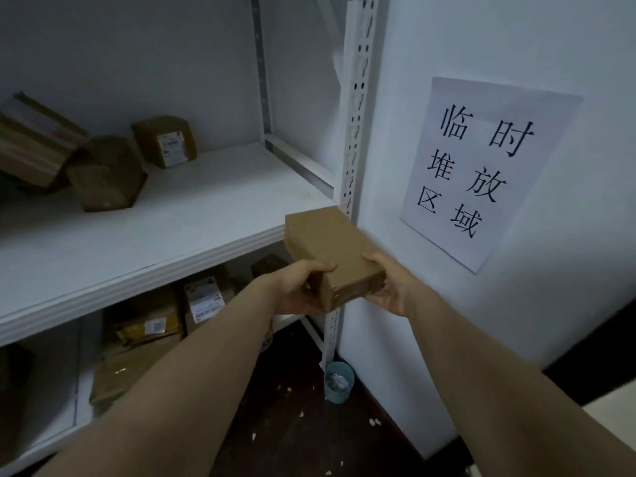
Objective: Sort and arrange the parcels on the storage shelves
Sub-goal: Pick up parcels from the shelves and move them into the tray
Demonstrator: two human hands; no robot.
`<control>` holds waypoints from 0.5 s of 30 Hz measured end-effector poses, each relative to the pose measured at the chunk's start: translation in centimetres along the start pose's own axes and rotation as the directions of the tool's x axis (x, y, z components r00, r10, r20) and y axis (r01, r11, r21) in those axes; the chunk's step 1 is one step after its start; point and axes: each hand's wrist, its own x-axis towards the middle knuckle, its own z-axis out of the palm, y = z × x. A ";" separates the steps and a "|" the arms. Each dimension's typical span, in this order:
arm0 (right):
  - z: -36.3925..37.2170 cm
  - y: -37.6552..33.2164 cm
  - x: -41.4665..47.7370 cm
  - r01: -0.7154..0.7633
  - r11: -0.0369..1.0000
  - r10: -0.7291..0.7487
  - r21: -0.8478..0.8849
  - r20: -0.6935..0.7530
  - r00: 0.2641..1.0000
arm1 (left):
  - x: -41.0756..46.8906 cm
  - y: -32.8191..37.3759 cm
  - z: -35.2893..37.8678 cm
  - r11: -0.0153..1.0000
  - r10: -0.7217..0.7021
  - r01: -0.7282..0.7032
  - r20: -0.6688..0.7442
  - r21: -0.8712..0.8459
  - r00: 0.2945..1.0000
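Both forearms reach forward and up, bare, converging on one plain brown cardboard parcel (330, 246). The left hand (303, 287) grips its near left corner, thumb laid over the top face and fingers curled beneath. The right hand (389, 287) clamps the near right corner in the same way, thumb on top, palm under the end.

The parcel is held flat, long side pointing away. Its far end is at the front right corner of the upper shelf board (172, 218), just beside the perforated white upright (356, 132). Whether that end touches the board's front edge cannot be told.

The right half of the board is bare white as far as the back wall. Toward the back left stand a labelled parcel (165, 141), a tilted brown parcel (106, 173) just beside it and a larger carton (34, 142) at the left edge.

Below the board, the lower shelf holds crowded parcels (203, 297). On the wall to the right of the upright hangs a paper sign (481, 166). A small blue bin (339, 382) stands on the dark floor at the upright's foot.
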 end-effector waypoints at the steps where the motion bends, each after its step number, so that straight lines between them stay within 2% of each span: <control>1: -0.8 0.4 0.1 -0.027 0.999 0.027 -0.025 0.008 1.000 | 0.5 -0.5 0.5 0.999 -0.022 0.022 0.005 -0.027 1.000; 6: -2.9 2.6 2.3 -0.138 0.974 0.136 -0.178 -0.019 0.990 | 3.1 -3.4 1.3 0.992 -0.120 0.118 -0.032 -0.046 0.992; 10: -1.9 4.0 5.5 -0.108 0.939 0.091 -0.325 -0.065 0.994 | 6.4 -5.2 -0.3 0.994 -0.100 0.106 -0.147 0.032 0.984; 12: -0.8 4.9 7.5 -0.082 0.920 0.053 -0.383 -0.087 0.995 | 8.1 -5.7 -1.7 0.994 -0.102 0.107 -0.160 0.024 0.982; 15: 1.3 6.1 10.3 -0.053 0.891 0.014 -0.451 -0.090 0.996 | 10.2 -6.1 -4.2 0.986 -0.132 0.154 -0.254 0.069 0.958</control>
